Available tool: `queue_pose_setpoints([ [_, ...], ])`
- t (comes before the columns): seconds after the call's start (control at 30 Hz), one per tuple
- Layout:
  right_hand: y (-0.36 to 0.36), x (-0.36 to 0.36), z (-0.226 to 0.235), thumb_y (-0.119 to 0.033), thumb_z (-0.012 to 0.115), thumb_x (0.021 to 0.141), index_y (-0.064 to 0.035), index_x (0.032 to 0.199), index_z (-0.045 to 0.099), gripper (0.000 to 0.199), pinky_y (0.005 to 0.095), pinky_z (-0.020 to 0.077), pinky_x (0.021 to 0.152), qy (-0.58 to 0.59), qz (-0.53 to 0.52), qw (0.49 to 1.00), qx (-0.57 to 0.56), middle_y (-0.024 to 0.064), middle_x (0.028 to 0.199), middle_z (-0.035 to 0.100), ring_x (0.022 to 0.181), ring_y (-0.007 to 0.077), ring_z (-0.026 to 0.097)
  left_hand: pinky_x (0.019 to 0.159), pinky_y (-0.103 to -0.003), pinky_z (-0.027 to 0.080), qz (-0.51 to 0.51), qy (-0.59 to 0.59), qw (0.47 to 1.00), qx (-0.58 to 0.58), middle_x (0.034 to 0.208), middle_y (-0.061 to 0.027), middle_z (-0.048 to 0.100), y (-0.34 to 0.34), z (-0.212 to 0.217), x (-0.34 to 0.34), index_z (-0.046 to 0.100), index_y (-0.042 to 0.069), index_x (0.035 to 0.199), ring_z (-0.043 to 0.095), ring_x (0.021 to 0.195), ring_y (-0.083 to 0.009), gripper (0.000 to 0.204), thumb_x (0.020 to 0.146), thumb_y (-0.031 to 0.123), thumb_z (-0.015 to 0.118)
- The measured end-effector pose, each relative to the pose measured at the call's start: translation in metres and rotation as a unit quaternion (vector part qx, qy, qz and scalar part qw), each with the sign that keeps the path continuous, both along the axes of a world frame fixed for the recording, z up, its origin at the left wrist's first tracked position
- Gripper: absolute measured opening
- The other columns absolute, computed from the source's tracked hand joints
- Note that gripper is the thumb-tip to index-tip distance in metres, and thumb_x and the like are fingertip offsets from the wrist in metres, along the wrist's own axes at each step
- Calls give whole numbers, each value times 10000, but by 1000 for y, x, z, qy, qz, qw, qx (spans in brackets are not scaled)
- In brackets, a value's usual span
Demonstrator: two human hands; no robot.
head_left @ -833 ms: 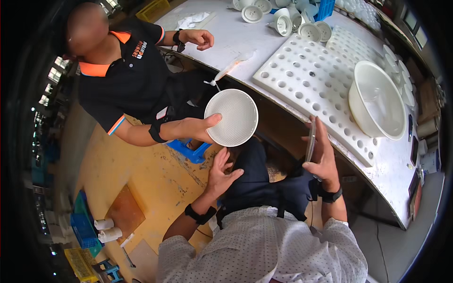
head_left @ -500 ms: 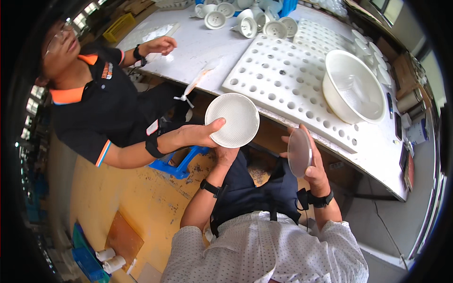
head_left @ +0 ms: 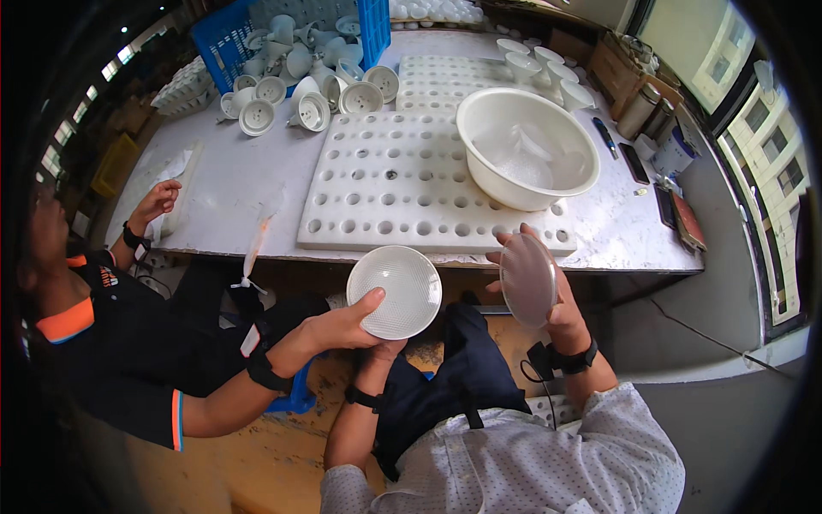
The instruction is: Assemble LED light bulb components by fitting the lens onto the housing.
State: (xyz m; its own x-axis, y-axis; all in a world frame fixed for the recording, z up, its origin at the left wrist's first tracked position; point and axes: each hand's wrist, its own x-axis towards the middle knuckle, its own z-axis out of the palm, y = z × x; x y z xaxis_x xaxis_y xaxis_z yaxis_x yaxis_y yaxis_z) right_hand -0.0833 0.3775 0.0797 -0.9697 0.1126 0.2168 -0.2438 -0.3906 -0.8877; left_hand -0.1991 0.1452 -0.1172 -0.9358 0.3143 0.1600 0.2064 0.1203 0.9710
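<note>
A round white lamp cup with a finely textured face (head_left: 395, 293) is in front of me, below the table's front edge. A co-worker's hand (head_left: 347, 324) grips its left side, thumb across the face. My left hand (head_left: 387, 349) reaches up beneath the cup and that hand; its fingers are hidden, so its grip does not show. My right hand (head_left: 561, 315) holds a round translucent lens disc (head_left: 528, 281) upright, fingers behind it and thumb at its lower right edge. The disc and the cup are apart.
On the white table (head_left: 231, 184) lies a white foam board with rows of holes (head_left: 407, 180). A white basin (head_left: 479, 184) holding clear lenses stands partly on it. Lamp cups (head_left: 257, 117) lie by a blue crate (head_left: 374, 34). A phone (head_left: 634, 163) lies at right.
My view has tilted up and turned, so the table appears lower and more of the crate and window shows. Cup and disc stay in the same hands, with little visible change between them.
</note>
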Motion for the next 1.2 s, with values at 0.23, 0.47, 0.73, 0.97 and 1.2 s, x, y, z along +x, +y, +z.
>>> queue_pose_setpoints([
  [0.23,13,-10,-28,-528,709,661,-124,1427,217,996,591,402,943,-1,102,950,-296,228,1424,221,1280,432,299,1065,-379,307,-141,-47,988,48,1380,-156,381,-5,42,64,269,43,1388,377,1276,-271,624,869,255,543],
  [0.47,19,-4,-51,-562,700,652,-128,1423,226,1004,615,388,939,-12,109,932,-346,237,1418,224,1289,445,280,1068,-389,311,-62,-164,965,194,1377,-146,389,-14,40,97,276,62,1392,391,1266,-272,588,899,295,498],
  [0.73,19,12,-54,-439,777,583,-56,1436,194,1101,462,403,973,-29,66,997,-6,204,1413,297,1285,344,352,1072,-401,315,-140,-424,808,384,1373,-134,399,-7,11,106,285,84,1396,407,1256,-272,552,934,340,447],
  [0.97,14,17,-45,-352,826,500,-79,1442,213,1157,417,326,1022,-31,51,943,329,158,1439,276,1305,307,311,889,-325,478,-131,-265,937,185,1170,-117,585,6,28,99,510,39,1218,581,1050,-202,479,818,270,639],
  [1.2,4,11,-57,-371,830,487,-38,1430,223,1170,409,252,1069,42,74,888,453,159,1440,291,1316,314,282,709,-331,534,-72,79,971,-213,912,-116,676,-9,62,93,630,73,1004,657,857,-260,344,706,215,726],
])
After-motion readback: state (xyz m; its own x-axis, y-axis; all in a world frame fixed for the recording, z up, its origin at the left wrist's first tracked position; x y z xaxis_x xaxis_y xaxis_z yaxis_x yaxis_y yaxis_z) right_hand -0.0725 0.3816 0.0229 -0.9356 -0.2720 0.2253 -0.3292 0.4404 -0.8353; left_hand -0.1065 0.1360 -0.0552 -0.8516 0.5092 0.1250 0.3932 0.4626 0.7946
